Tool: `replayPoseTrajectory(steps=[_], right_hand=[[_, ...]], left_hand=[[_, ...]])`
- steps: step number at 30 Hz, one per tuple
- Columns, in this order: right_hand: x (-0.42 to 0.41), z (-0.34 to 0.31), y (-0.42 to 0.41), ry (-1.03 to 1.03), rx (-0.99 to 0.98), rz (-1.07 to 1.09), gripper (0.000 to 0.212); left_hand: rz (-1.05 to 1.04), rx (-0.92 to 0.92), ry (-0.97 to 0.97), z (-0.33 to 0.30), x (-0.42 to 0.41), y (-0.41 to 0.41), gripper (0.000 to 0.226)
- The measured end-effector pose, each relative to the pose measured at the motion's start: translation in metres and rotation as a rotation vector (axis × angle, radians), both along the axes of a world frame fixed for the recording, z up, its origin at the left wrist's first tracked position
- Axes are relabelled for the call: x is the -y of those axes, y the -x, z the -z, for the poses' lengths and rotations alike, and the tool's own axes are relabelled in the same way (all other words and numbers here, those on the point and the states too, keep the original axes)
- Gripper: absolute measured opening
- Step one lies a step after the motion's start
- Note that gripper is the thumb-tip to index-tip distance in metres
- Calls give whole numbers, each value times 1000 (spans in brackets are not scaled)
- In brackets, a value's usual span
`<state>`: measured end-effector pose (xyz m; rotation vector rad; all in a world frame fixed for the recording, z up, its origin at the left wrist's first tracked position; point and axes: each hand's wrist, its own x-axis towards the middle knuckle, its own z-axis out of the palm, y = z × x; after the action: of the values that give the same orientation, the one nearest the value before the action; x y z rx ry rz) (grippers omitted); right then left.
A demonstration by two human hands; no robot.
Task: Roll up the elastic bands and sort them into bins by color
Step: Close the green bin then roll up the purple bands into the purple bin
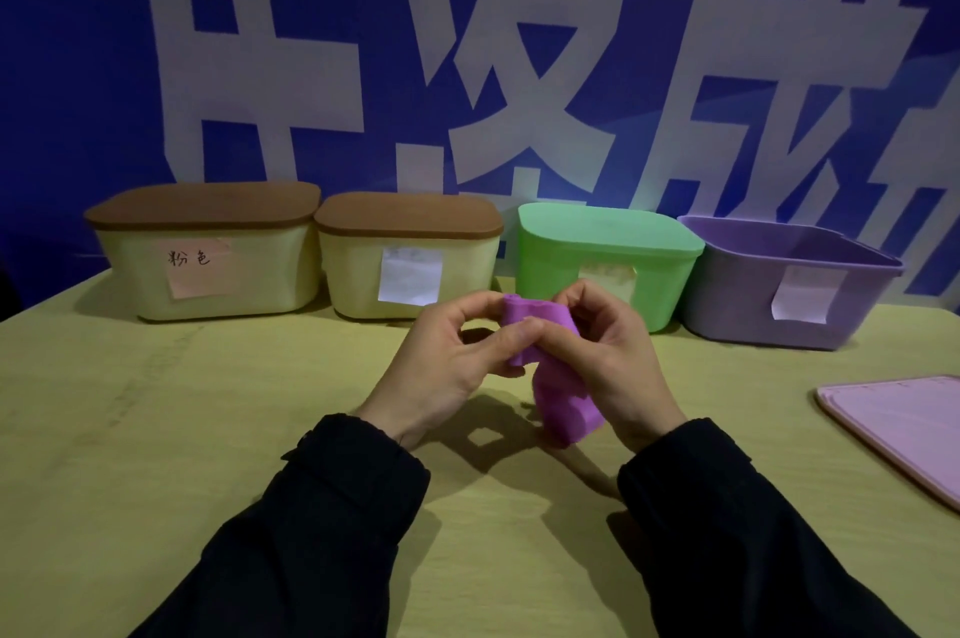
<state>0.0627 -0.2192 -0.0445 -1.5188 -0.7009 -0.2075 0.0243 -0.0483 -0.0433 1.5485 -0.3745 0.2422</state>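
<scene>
Head view. We see both hands raised over the yellow-green table (156,429), in front of the row of bins. The left hand (447,362) and the right hand (597,356) meet on a purple elastic band (540,330). Fingers of both hands are curled and pinch the band's upper, partly rolled end: the left thumb (511,333) presses across its front, and the right fingers (582,299) wrap over its top. The loose remainder of the band hangs down beneath the right palm toward the table; we cannot tell whether its lower end touches the surface. Dark sleeves (332,523) cover both forearms.

Along the back edge, left to right: a cream bin with a brown lid (208,242) carrying a pink handwritten label, a second cream bin with a brown lid (410,252) and a white label, a green lidded bin (613,242), and a purple bin without a lid (789,289). The band sits just in front of the green bin. A pink lid (904,424) lies flat on the table at right. Behind, a blue banner (78,65) with large white characters.
</scene>
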Motion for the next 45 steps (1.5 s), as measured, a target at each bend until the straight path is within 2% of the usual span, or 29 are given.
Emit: replayPoseTrajectory(steps=[5, 10, 14, 18, 20, 22, 25, 28, 33, 37, 41, 45], right_hand=[[6, -3, -3, 29, -23, -50, 18], [12, -7, -5, -18, -93, -100, 8], [12, -7, -4, 29, -43, -34, 8], [7, -3, -3, 149, 49, 89, 4], [5, -1, -2, 161, 58, 110, 7], [5, -2, -2, 157, 47, 102, 8], [9, -4, -3, 146, -15, 36, 4], [12, -5, -5, 161, -100, -25, 10], [14, -5, -8, 197, -94, 91, 17], [14, -5, -7, 191, -77, 72, 9], [8, -3, -7, 202, -30, 141, 5], [11, -5, -8, 213, -74, 140, 13]], left_hand=[[-55, 10, -26, -6, -4, 5, 35], [-52, 17, 15, -7, -10, 2, 35], [-15, 16, 14, -3, -7, -1, 27], [-7, 25, -27, 1, -4, -1, 35], [-44, 52, -49, 0, -4, 0, 25], [-79, 58, -72, 0, -5, -1, 18], [-118, 46, -64, -1, -7, -2, 20], [-147, 30, -21, -2, -10, -2, 24], [-189, 34, -30, -2, -11, -2, 17], [-157, 28, -19, -1, -7, -3, 25], [-144, 53, -51, 2, -4, -2, 16], [-164, 31, -22, -1, -5, -2, 25]])
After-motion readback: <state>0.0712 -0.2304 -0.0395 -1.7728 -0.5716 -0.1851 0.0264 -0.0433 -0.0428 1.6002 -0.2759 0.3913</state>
